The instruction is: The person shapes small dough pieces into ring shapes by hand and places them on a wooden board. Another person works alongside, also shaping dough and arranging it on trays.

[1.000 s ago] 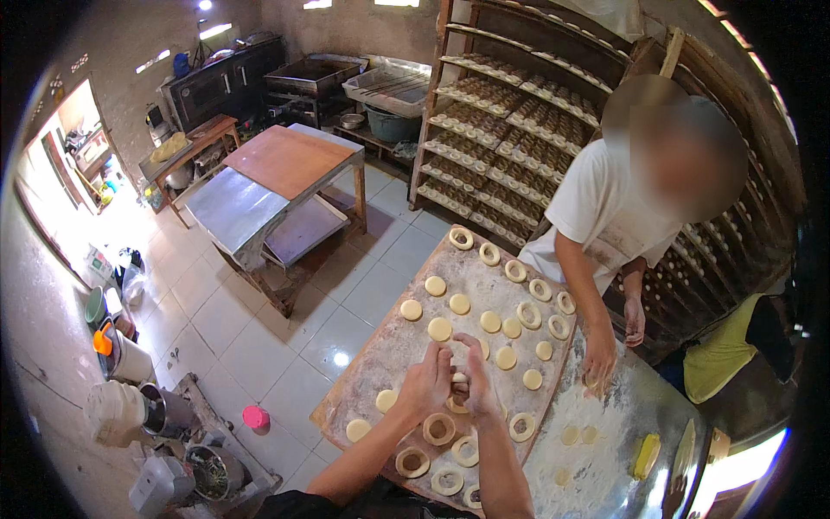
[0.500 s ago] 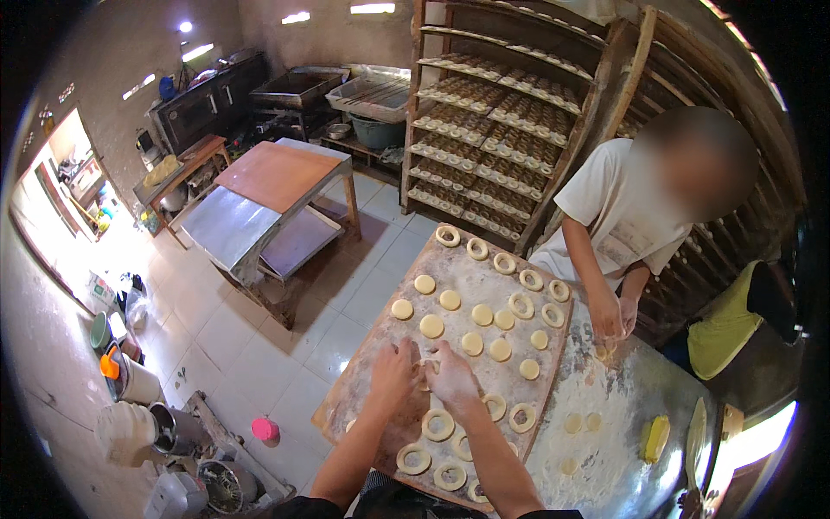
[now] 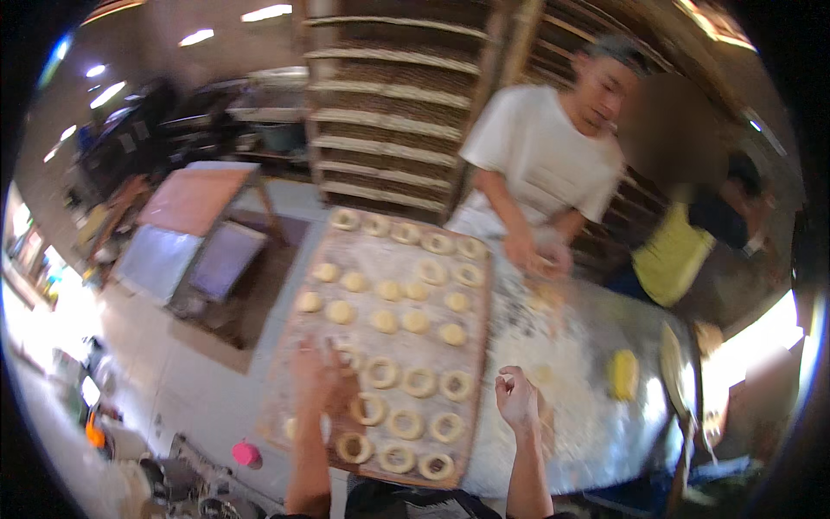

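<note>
My left hand (image 3: 316, 374), smeared by motion, is over the left part of a floured wooden board (image 3: 380, 259). Just beside its fingers lies a dough ring (image 3: 381, 372); whether the hand grips anything cannot be made out. Off the board's right edge, my right hand (image 3: 517, 400) hovers above the floured metal table (image 3: 571, 432) with its fingers curled closed. A small pale bit shows at its fingertips, too unclear to name. Several round dough discs (image 3: 384, 321) rest in rows across the middle of the board. More dough rings (image 3: 405, 424) fill its near and far ends.
Across the metal table a co-worker in a white shirt (image 3: 545, 156) works with both hands close together. Another person in yellow (image 3: 679, 255) is at the right. A yellow object (image 3: 622, 374) lies on the table. Behind stands a tall rack (image 3: 389, 121); a low table (image 3: 194, 203) is at left.
My hands, together over the board before, are now apart: the right has moved right over the metal table. The view has turned right, bringing the second person into sight.
</note>
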`<state>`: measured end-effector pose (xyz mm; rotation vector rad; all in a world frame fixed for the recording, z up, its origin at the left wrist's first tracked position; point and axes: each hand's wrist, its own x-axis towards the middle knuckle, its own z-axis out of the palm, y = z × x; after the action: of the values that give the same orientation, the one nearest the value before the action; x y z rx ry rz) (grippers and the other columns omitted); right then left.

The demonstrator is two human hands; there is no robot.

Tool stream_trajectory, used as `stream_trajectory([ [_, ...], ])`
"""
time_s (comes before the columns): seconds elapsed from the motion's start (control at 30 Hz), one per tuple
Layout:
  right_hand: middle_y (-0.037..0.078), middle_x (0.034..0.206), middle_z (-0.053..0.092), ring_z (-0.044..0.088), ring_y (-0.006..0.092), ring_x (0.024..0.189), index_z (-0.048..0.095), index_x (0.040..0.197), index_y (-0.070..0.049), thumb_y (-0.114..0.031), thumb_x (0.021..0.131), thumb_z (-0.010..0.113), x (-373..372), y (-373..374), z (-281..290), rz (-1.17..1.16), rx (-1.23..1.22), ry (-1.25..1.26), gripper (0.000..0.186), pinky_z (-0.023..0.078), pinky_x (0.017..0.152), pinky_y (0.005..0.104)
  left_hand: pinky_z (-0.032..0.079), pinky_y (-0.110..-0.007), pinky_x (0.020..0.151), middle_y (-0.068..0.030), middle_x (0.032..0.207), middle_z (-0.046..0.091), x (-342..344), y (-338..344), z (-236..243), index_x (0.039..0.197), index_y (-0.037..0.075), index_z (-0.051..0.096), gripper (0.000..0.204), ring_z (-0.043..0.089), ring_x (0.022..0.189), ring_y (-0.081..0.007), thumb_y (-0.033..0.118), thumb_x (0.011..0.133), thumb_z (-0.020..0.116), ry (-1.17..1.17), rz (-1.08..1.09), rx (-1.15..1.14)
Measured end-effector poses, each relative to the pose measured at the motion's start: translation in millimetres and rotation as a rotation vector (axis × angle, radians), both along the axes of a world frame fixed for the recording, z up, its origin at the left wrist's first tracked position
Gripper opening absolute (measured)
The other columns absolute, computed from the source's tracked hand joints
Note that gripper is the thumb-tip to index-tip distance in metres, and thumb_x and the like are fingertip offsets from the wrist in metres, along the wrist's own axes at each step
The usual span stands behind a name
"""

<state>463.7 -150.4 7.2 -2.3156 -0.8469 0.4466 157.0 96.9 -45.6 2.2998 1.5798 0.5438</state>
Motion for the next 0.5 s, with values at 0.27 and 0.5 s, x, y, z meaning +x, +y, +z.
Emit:
stream_trajectory([
  [0.27, 0.019, 0.12, 0.064, 0.057, 0.0379, 0.117, 0.065, 0.117, -0.01, -0.033, 0.089, 0.068, 59, -148, -44, 0.039, -0.33, -0.144, 0.036, 0.046, 0.097, 0.0512, 0.055, -0.042, 0.075, -0.0208, 0.101, 0.069, 144, -166, 46, 0.126, 0.002, 0.058, 0.036, 0.069, 0.087, -0.0357, 0.013, 0.092, 0.061, -0.49, -0.389, -0.396],
  [0.5, 0.01, 0.095, 0.062, 0.064, 0.0264, 0.085, 0.057, 0.105, -0.005, -0.016, 0.084, 0.077, 69, -137, -32, 0.233, -0.006, 0.353, 0.03, 0.051, 0.076, 0.0375, 0.058, -0.038, 0.073, -0.0197, 0.091, 0.074, 221, -262, 32, 0.124, 0.002, 0.062, 0.036, 0.075, 0.084, -0.0307, 0.025, 0.097, 0.065, -0.149, -0.541, -0.559],
])
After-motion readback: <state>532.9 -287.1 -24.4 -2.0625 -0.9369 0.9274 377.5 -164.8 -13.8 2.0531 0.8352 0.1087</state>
